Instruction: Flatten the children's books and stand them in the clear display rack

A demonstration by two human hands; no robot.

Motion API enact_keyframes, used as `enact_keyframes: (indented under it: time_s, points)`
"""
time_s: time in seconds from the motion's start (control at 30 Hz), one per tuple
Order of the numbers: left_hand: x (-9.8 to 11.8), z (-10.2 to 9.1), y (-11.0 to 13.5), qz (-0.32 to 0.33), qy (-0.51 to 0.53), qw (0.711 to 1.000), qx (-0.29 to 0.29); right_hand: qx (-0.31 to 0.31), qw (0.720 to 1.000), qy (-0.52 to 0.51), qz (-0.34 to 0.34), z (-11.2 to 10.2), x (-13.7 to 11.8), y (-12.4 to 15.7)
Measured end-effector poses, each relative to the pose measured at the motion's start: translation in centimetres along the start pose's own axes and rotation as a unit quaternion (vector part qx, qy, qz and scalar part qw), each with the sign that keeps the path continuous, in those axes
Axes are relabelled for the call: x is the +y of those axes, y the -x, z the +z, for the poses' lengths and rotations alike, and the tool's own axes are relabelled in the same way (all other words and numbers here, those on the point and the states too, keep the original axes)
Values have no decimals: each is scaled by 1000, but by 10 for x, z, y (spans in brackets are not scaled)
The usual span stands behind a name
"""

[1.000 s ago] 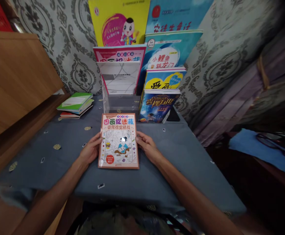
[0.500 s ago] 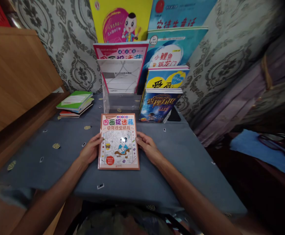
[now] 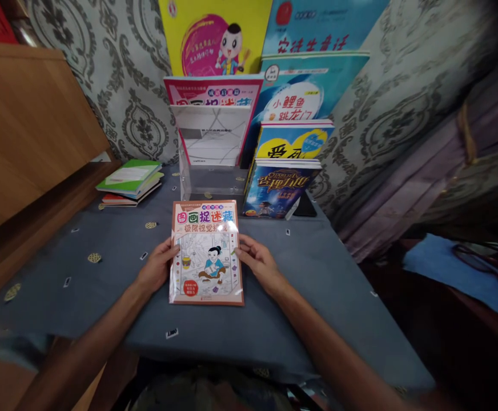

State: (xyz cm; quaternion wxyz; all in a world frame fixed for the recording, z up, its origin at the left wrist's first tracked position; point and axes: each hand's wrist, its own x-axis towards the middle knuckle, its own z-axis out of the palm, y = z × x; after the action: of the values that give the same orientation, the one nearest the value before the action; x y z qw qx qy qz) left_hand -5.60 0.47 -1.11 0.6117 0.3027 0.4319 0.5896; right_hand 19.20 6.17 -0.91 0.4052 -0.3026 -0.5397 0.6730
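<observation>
Between my two hands is a picture book with an orange-brown border, colourful Chinese title letters and a drawn seated figure on its cover. My left hand grips its left edge, thumb on the cover and fingers behind. At the right edge my right hand holds it the same way. The cover faces up toward me, and a glare spot lies near the title. Just beyond it stands a clear display stand carrying a white booklet and a pink-edged book.
Right of the stand, a blue book fronts a row of upright books. A dark flat object lies behind it. A stack of books sits at the back left. The table has a grey-blue cloth; a curtain hangs at right.
The book has tilted slightly, its lower edge coming closer to me, with both hands still on it. The whole view has shifted a little.
</observation>
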Motion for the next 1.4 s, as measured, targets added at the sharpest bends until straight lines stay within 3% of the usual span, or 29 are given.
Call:
enact_keyframes:
  time_s: [0.13, 0.33, 0.57, 0.77, 0.9, 1.2, 1.4]
  points:
    - [0, 9, 0, 35, -37, 999, -3, 11, 999, 18, -32, -2, -6, 1]
    - [18, 23, -12, 100, -85, 989, -62, 41, 992, 66, -102, -9, -15, 2]
    - [28, 38, -21, 185, -161, 966, -82, 135, 957, 154, -207, -11, -18, 7]
    - [3, 29, -23, 175, -120, 977, -14, 108, 947, 213, -216, -9, -16, 10]
    - [-6, 23, -24, 164, -120, 979, -9, 111, 940, 231, -224, -9, -15, 10]
    - [-5, 16, -25, 173, -193, 966, -10, 148, 906, 327, -225, -16, -13, 9]
    - [2, 17, -24, 219, -300, 928, -14, 142, 917, 296, -226, -15, -8, 7]
